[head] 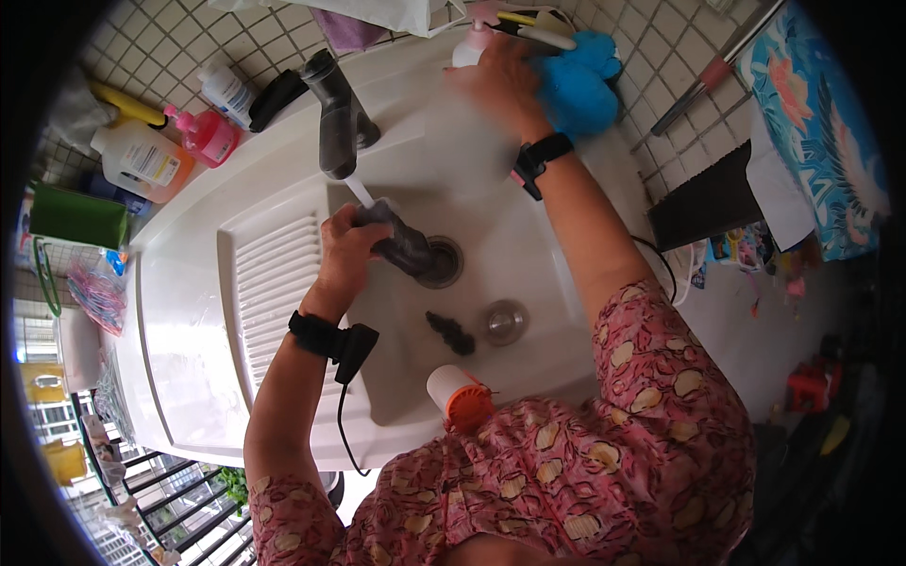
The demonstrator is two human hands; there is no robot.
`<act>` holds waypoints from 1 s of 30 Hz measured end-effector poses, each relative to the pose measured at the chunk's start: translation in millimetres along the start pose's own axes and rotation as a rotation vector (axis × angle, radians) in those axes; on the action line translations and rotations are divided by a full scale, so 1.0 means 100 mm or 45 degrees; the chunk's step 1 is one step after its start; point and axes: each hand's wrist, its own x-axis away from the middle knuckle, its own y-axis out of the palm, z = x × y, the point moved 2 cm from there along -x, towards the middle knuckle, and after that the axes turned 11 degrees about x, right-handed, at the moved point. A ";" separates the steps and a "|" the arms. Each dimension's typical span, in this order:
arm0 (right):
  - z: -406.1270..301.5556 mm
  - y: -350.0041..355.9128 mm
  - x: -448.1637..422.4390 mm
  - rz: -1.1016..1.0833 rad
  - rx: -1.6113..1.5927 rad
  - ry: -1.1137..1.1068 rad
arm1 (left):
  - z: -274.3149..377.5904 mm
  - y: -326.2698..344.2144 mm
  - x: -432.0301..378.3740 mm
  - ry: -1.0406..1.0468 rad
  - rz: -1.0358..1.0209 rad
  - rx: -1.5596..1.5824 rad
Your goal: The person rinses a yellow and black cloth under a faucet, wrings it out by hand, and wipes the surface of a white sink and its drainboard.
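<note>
My left hand [348, 244] grips a wet, dark grey piece of cloth [403, 247] in the sink basin [538, 276]. Water runs onto the cloth from the dark faucet [338, 134], and its lower end lies over the drain [447, 263]. Up at the back right corner, my right hand [504, 88] is at a white pump bottle [467, 54] with a pink top. Blur around that hand hides whether its fingers close on the bottle. A fuzzy blue item [584, 95] sits just right of the hand.
In the basin lie a small dark item [451, 332] and a round metal strainer [505, 322]. A white-and-orange cylinder [460, 398] is at the front rim. Left are a ribbed washboard [279, 283], a pink soap bottle [211, 140] and a detergent jug [145, 161]. A cable hangs from my left wrist.
</note>
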 end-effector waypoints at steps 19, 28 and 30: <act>-0.58 0.39 1.29 -0.965 -0.553 -0.178 | -0.05 -0.03 0.00 0.206 -0.072 0.025; -0.61 0.15 1.36 -1.312 -0.905 -0.528 | -0.13 -0.04 0.00 0.095 -0.147 -0.049; -0.57 0.10 1.33 -1.280 -0.941 -0.372 | -0.14 0.00 0.07 0.272 -0.164 -0.288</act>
